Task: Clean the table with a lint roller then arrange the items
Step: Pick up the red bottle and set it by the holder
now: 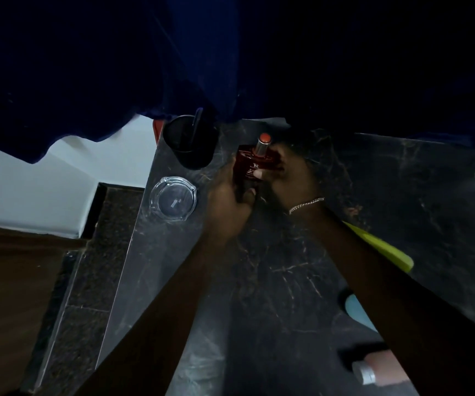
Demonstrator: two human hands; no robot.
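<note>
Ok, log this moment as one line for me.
step: arranging items | left hand: grips red bottle | right hand: grips red bottle | bottle position: beside black cup, near glass ashtray

Dim light in here: a dark blue curtain [87, 67] hangs over the black, veined marble worktop [287, 281], with a white wall [30, 190] on the left and dark speckled floor [87, 281] below.

wear: silver chain bracelet [306, 205] | on: right wrist | forearms: bare
</note>
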